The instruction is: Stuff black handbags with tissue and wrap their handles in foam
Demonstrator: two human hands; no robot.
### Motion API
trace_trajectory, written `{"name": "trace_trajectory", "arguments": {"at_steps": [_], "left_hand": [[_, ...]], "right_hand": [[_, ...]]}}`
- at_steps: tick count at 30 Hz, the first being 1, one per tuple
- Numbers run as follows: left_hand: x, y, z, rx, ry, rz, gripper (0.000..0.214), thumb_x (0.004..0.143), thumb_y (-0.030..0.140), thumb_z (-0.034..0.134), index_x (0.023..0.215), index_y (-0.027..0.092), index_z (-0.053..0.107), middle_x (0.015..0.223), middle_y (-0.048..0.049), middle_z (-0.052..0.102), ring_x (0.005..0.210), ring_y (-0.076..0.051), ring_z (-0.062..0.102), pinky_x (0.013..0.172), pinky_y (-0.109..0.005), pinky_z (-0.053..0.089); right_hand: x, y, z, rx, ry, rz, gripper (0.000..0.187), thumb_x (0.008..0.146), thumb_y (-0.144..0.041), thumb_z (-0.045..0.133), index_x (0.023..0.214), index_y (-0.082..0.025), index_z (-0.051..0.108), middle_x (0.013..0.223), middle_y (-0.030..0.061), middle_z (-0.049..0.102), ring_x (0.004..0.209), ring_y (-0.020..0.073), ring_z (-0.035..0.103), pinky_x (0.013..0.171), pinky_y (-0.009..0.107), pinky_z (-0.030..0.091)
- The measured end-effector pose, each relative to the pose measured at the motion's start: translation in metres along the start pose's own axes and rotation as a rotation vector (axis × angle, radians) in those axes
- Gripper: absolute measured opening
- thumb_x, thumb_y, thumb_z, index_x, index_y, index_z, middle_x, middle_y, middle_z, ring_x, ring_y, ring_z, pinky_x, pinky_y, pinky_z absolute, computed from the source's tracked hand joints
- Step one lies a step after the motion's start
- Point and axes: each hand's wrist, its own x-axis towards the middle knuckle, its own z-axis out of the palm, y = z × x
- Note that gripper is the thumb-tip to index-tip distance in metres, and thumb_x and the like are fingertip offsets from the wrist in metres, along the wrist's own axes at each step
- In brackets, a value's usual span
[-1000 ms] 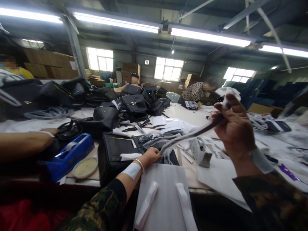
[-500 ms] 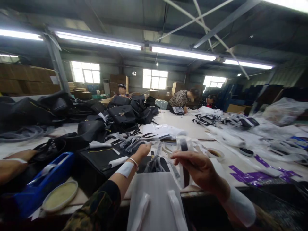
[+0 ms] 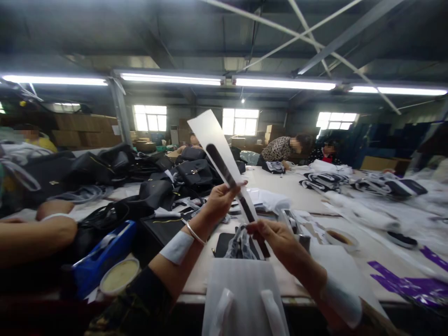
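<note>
Raised over the table is a black strap (image 3: 224, 163) lying against a long white strip of paper (image 3: 210, 123), both tilted up to the left. My left hand (image 3: 221, 201) is closed around their middle. Lower down, my right hand (image 3: 271, 233) pinches the dark lower end of the strap between thumb and fingers. Just below my hands, at the table edge, stands a bag covered with a whitish sheet (image 3: 243, 275), its two handles (image 3: 271, 305) wrapped in white. Behind that sheet lies a black piece with clear plastic (image 3: 238, 245).
On the left are a blue tape dispenser (image 3: 105, 256), a round tub (image 3: 119, 276) and another person's arm (image 3: 38, 233). Black bags (image 3: 194, 172) pile up behind. To the right lie a tape roll (image 3: 341, 238), purple strips (image 3: 406, 282) and wrapped goods. Other people work farther back.
Both hands have come together, and the strap with its white paper strip is now lifted between them. My left hand has closed on it. The view has turned left.
</note>
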Motion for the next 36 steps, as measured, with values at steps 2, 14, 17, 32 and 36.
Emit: {"name": "trace_trajectory", "arguments": {"at_steps": [2,14,17,32,36], "left_hand": [[-0.013,-0.003,0.003,0.144,-0.09,0.071,0.042,0.083,0.053,0.074,0.097,0.014,0.08,0.115,-0.015,0.075,0.118,-0.032,0.064,0.1,-0.041,0.05],[-0.084,-0.032,-0.002,0.273,-0.177,-0.331,0.043,0.09,0.046,0.061,0.114,0.013,0.074,0.099,-0.0107,0.073,0.079,-0.018,0.065,0.073,-0.029,0.053],[-0.083,-0.025,0.003,0.192,-0.298,-0.467,0.043,0.082,0.052,0.07,0.088,0.01,0.077,0.072,-0.0044,0.068,0.059,-0.01,0.053,0.055,-0.022,0.041],[-0.069,-0.021,0.011,0.034,0.162,-0.319,0.028,0.078,0.039,0.079,0.081,0.013,0.07,0.075,-0.0037,0.073,0.062,-0.013,0.069,0.053,-0.02,0.051],[-0.092,-0.017,0.019,0.042,0.012,-0.331,0.035,0.078,0.048,0.077,0.079,0.014,0.071,0.067,-0.003,0.072,0.06,-0.015,0.068,0.059,-0.025,0.055]], "right_hand": [[0.005,-0.002,0.007,0.356,-0.148,0.172,0.078,0.097,-0.074,0.023,0.108,-0.017,0.076,0.101,0.0162,0.076,0.094,0.0298,0.072,0.08,0.044,0.058],[0.062,0.013,-0.016,0.741,0.435,0.18,0.021,0.072,-0.025,0.083,0.088,-0.021,0.071,0.076,-0.0021,0.069,0.071,0.0125,0.063,0.065,0.024,0.056],[0.065,0.009,-0.01,0.71,0.419,0.132,0.025,0.067,-0.026,0.086,0.088,-0.018,0.074,0.075,-0.0007,0.069,0.069,0.0123,0.061,0.061,0.023,0.052],[-0.013,0.026,0.016,0.744,-0.039,0.805,0.065,0.095,-0.069,0.043,0.083,-0.01,0.069,0.051,-0.0032,0.046,0.037,0.0058,0.026,0.035,0.018,0.018],[-0.013,0.041,0.029,0.817,0.069,0.719,0.025,0.088,-0.039,0.062,0.078,-0.016,0.057,0.053,-0.0076,0.041,0.038,0.0036,0.019,0.036,0.015,0.014]]}}
